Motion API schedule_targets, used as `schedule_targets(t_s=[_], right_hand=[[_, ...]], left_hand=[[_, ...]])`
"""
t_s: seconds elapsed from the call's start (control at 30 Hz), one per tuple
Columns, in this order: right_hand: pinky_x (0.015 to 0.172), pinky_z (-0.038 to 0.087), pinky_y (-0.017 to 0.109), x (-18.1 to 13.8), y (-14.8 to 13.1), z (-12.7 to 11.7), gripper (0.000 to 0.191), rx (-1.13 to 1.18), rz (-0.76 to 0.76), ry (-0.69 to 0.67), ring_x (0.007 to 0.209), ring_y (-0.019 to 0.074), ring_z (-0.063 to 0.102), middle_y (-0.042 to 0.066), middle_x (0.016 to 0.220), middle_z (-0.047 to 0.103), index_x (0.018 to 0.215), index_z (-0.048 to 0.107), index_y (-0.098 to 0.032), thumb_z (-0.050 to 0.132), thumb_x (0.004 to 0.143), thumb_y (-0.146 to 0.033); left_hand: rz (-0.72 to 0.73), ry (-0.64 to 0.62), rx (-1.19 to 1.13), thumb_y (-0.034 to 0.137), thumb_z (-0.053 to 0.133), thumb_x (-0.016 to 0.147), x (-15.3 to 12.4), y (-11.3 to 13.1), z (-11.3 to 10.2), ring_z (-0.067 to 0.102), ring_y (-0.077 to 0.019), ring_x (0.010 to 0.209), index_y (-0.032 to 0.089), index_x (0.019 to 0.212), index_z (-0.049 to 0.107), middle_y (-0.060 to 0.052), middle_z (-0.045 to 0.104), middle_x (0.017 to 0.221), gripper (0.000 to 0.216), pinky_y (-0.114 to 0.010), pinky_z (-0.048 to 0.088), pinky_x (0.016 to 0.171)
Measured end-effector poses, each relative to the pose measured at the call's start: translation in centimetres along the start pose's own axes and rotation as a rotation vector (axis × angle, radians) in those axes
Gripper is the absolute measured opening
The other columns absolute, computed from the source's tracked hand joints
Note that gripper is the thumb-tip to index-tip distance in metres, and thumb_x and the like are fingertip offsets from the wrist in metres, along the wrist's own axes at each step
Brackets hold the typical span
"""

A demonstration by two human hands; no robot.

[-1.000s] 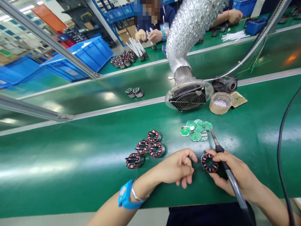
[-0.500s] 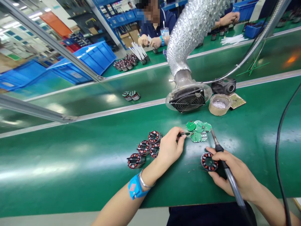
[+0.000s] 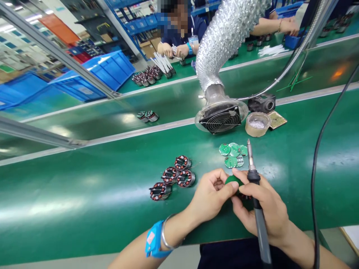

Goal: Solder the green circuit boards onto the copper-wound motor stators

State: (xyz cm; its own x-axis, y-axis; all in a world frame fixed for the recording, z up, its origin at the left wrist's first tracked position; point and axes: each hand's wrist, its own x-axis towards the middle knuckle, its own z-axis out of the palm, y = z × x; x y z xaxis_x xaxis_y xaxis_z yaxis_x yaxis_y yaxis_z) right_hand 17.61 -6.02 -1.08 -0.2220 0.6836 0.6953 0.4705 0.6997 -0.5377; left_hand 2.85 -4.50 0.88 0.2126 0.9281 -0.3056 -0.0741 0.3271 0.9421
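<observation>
My left hand [image 3: 214, 194] pinches a round green circuit board [image 3: 231, 180] between thumb and fingers. The board lies over a wire-wound motor stator [image 3: 246, 196], mostly hidden by my fingers. Fingers of my right hand [image 3: 265, 203] close round that stator, and the same hand grips a soldering iron [image 3: 259, 220], its tip pointing up and away from the board. Beyond my hands several round green boards [image 3: 234, 149] lie in a loose, overlapping group. To the left stand several more stators [image 3: 185, 178] with copper windings.
A fume extractor [image 3: 221, 119] hangs at the back edge on a silver duct [image 3: 215, 48]. Beside it are a round tub [image 3: 256, 125], a square tin [image 3: 278, 120] and a black holder [image 3: 262, 103]. A black cable [image 3: 315, 160] runs along the right. A co-worker [image 3: 182, 37] sits opposite.
My left hand has brought the circuit board from beside the board group to the stator in my right hand. The soldering iron's tip has swung leftward and up; the stator is now mostly covered.
</observation>
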Motion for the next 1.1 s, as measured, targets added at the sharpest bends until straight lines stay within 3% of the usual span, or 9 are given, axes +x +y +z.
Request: schedule_targets(t_s=[0.13,0.27,0.37,0.43,0.5,0.6,0.83,1.0,1.1], right_hand=[[0.085,0.060,0.039,-0.7,0.4,-0.5,0.043,-0.084,0.044,-0.010,0.107,0.0250,0.068,0.009,0.108,0.072,0.114,0.047,-0.023,0.069,0.079,-0.013],[0.082,0.058,0.034,-0.8,1.0,-2.0,0.040,-0.103,0.115,-0.010,0.099,0.0222,0.070,0.006,0.107,0.072,0.109,0.049,-0.025,0.069,0.078,-0.012],[0.089,0.054,0.036,-0.7,1.8,-4.2,0.037,-0.094,0.179,-0.204,0.105,0.0225,0.066,0.007,0.118,0.068,0.111,0.048,-0.025,0.064,0.080,-0.011],[0.086,0.053,0.037,-0.7,2.2,-5.3,0.037,-0.073,0.170,-0.375,0.102,0.0221,0.065,0.007,0.118,0.066,0.115,0.048,-0.024,0.058,0.083,-0.010],[0.081,0.053,0.038,-0.6,2.5,-5.6,0.037,-0.051,0.136,-0.515,0.095,0.0216,0.064,0.007,0.113,0.066,0.116,0.048,-0.025,0.052,0.084,-0.007],[0.083,0.050,0.042,-0.3,2.5,-5.0,0.040,-0.038,0.088,-0.608,0.091,0.0217,0.062,0.007,0.107,0.066,0.116,0.048,-0.024,0.048,0.082,-0.002],[0.096,0.046,0.046,0.3,3.2,-4.3,0.042,0.028,0.043,-0.550,0.106,0.0228,0.060,0.007,0.112,0.066,0.115,0.048,-0.024,0.049,0.081,-0.001],[0.094,0.047,0.043,0.0,3.3,-4.5,0.041,0.038,0.077,-0.531,0.110,0.0229,0.059,0.007,0.114,0.066,0.116,0.049,-0.025,0.051,0.082,-0.002],[0.092,0.047,0.043,0.3,3.2,-4.3,0.043,0.049,0.083,-0.568,0.105,0.0224,0.060,0.007,0.110,0.066,0.117,0.049,-0.024,0.050,0.081,-0.001]], left_hand=[[0.026,0.036,0.084,0.044,0.071,0.076,-0.1,-0.4,-0.2,0.036,-0.0063,0.052,0.016,0.061,0.047,0.006,0.045,0.055,0.040,-0.020,0.031,0.051],[0.196,0.003,0.315,0.039,0.059,0.087,0.1,-0.2,-1.1,0.056,-0.0142,0.068,0.015,0.072,0.064,-0.002,0.064,0.071,0.029,-0.027,0.045,0.066],[0.416,0.016,0.615,0.026,0.053,0.091,1.1,-0.4,-2.8,0.062,-0.0205,0.096,0.018,0.097,0.071,-0.007,0.071,0.098,0.021,-0.035,0.046,0.089],[0.412,-0.111,0.702,0.022,0.057,0.088,2.0,-0.9,-3.9,0.064,-0.0188,0.090,0.020,0.108,0.070,-0.007,0.072,0.099,0.023,-0.032,0.049,0.085],[0.362,-0.274,0.685,0.024,0.063,0.086,2.7,-1.6,-4.5,0.065,-0.0160,0.078,0.020,0.104,0.072,-0.006,0.073,0.091,0.021,-0.027,0.050,0.075],[0.374,-0.318,0.566,0.029,0.070,0.082,3.2,-2.4,-4.4,0.066,-0.0158,0.076,0.018,0.087,0.075,-0.006,0.073,0.083,0.013,-0.025,0.051,0.073],[0.130,-0.405,0.259,0.039,0.070,0.081,3.2,-2.2,-4.0,0.068,-0.0168,0.070,0.015,0.086,0.075,-0.007,0.074,0.078,0.026,-0.028,0.054,0.069],[0.201,-0.478,0.287,0.037,0.073,0.078,3.4,-2.4,-4.2,0.065,-0.0165,0.075,0.015,0.083,0.076,-0.008,0.072,0.082,0.023,-0.028,0.051,0.073],[0.162,-0.454,0.231,0.032,0.077,0.073,3.6,-2.5,-3.8,0.059,-0.0120,0.067,0.013,0.079,0.075,-0.005,0.065,0.076,0.020,-0.024,0.048,0.065]])
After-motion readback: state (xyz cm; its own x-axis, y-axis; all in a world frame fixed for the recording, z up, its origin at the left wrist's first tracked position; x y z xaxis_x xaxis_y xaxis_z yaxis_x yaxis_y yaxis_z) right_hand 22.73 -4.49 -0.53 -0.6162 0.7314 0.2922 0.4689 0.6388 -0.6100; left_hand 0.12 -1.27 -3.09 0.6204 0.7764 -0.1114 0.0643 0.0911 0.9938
